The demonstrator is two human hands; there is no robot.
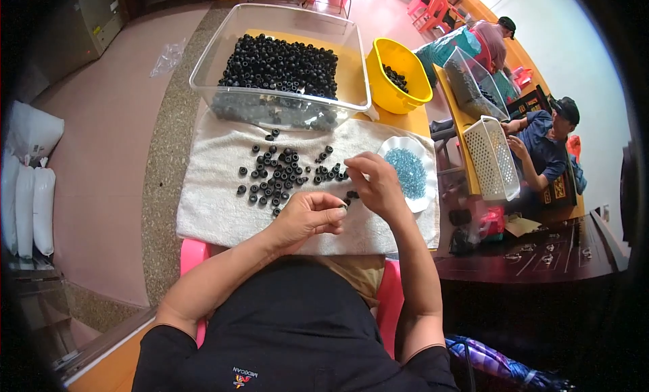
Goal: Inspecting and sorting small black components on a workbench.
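Observation:
My left hand point(309, 217) is closed in a pinch above the white towel point(209, 219). Between its thumb and forefinger is a small dark round piece point(345, 204), mostly covered by the fingers. Over the right part of the towel, my right hand point(377, 186) has its fingers bent together; anything in them is too small to make out. Loose black round pieces with holes, like beads point(274, 179), are scattered left of and beyond my hands. Beside my right hand, a white scalloped plate point(433, 179) holds many small clear-blue bits point(405, 172).
A large clear plastic bin point(270, 98) full of black pieces stands at the far side, with a yellow tub point(399, 102) to its right. Two people sit further right, near a white perforated basket point(490, 158) and another clear bin point(473, 87). White sacks point(34, 202) stand left.

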